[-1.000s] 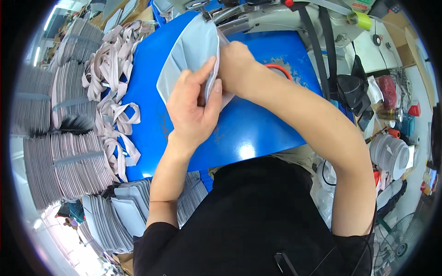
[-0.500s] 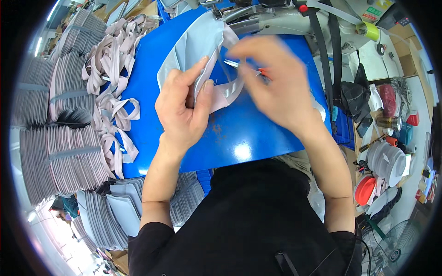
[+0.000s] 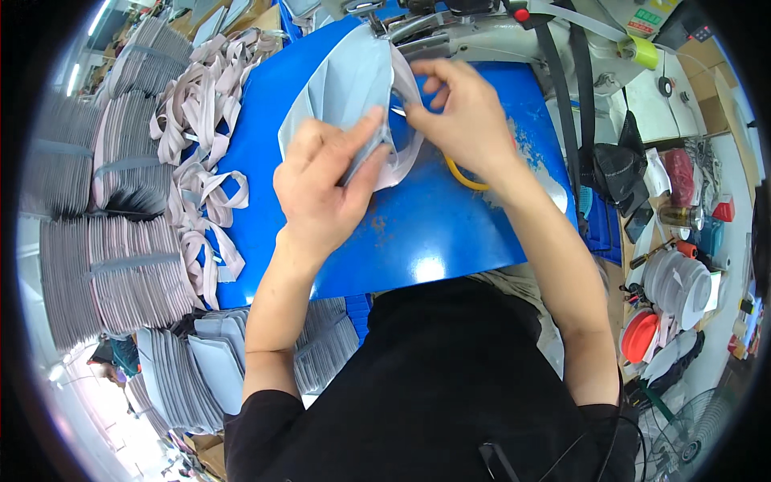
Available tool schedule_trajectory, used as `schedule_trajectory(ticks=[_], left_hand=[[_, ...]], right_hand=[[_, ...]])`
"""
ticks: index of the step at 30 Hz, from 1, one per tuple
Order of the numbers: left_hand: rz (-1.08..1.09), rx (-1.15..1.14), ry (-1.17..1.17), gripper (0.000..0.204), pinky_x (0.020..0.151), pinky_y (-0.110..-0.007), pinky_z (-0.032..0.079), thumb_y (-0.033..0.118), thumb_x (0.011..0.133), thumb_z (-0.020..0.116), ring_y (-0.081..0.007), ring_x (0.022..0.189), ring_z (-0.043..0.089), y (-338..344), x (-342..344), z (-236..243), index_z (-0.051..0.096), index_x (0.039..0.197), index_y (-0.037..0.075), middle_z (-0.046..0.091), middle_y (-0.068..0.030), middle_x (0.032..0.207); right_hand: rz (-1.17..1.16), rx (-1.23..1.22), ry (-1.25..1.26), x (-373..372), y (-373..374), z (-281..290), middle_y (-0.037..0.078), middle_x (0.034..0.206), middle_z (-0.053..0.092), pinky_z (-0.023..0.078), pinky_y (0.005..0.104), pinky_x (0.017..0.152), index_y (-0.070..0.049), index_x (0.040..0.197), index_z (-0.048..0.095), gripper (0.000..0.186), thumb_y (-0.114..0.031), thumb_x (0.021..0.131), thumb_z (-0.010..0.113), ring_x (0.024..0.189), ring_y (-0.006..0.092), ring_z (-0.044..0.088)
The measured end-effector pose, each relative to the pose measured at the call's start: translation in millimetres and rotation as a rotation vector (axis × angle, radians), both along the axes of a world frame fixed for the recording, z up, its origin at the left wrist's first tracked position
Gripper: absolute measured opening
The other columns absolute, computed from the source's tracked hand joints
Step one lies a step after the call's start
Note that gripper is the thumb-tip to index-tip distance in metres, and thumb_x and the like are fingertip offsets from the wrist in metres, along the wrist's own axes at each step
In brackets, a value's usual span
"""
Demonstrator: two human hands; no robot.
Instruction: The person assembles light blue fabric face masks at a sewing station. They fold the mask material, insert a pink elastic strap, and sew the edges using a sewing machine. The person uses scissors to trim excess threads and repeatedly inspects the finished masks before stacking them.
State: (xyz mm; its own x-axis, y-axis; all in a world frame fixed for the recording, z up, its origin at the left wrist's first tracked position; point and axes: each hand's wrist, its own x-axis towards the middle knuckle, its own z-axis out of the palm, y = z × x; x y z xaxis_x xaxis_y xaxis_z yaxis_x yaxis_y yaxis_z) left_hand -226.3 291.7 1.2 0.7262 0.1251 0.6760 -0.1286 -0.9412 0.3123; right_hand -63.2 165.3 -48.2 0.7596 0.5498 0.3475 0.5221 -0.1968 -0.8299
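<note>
A light blue fabric piece (image 3: 337, 80) with a pinkish edge band stands open on the blue tabletop, beneath machine parts. My left hand (image 3: 325, 185) grips its lower right rim between fingers and thumb. My right hand (image 3: 462, 120) is at the right rim, fingers bent, thumb and index finger apart, fingertips touching or very near the band. Behind it, yellow-handled scissors (image 3: 466, 178) lie on the tabletop (image 3: 401, 241), partly hidden.
Bundled grey fabric stacks (image 3: 124, 273) and tangled pink straps (image 3: 193, 112) line the left side. A sewing machine (image 3: 514, 40) spans the back, with black straps hanging from it. Spools, tools and a fan (image 3: 683, 426) crowd the right. More stacked pieces (image 3: 205, 369) sit below the table.
My right hand pulled out from behind the fabric and swung rightward, then moved back up toward the rim. My left hand stays gripping the fabric, now slightly lower than at first.
</note>
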Motion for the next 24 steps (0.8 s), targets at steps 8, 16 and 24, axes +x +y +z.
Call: schedule_trajectory(ticks=[8,16,24], left_hand=[[-0.180,0.327,0.161,0.045,0.045,-0.031,0.045,0.009,0.076,0.078,-0.0143,0.056,0.056,-5,10,-12,0.074,0.121,0.008,0.052,-0.0024,0.081],[-0.176,0.311,0.189,0.045,0.043,-0.032,0.046,0.009,0.075,0.077,-0.0158,0.054,0.057,19,31,-9,0.074,0.120,0.010,0.052,-0.0026,0.081],[-0.159,0.285,0.220,0.036,0.048,-0.036,0.049,0.008,0.081,0.075,-0.0213,0.061,0.062,53,66,1,0.075,0.117,0.012,0.053,-0.0037,0.082]], right_hand=[[0.166,0.247,0.585,-40,-29,-11,0.003,0.083,0.067,0.049,0.0284,0.071,-0.001,0.108,0.079,0.023,-0.006,0.086,0.074,0.078,0.0101,0.060],[0.220,0.474,0.892,-34,-6,-10,0.001,0.087,0.072,0.050,0.0228,0.072,0.003,0.111,0.078,0.020,-0.004,0.093,0.071,0.080,0.0056,0.062],[0.207,0.516,0.936,-3,35,-11,0.000,0.083,0.071,0.045,0.0222,0.064,0.003,0.106,0.078,0.016,-0.005,0.093,0.071,0.074,0.0035,0.059]])
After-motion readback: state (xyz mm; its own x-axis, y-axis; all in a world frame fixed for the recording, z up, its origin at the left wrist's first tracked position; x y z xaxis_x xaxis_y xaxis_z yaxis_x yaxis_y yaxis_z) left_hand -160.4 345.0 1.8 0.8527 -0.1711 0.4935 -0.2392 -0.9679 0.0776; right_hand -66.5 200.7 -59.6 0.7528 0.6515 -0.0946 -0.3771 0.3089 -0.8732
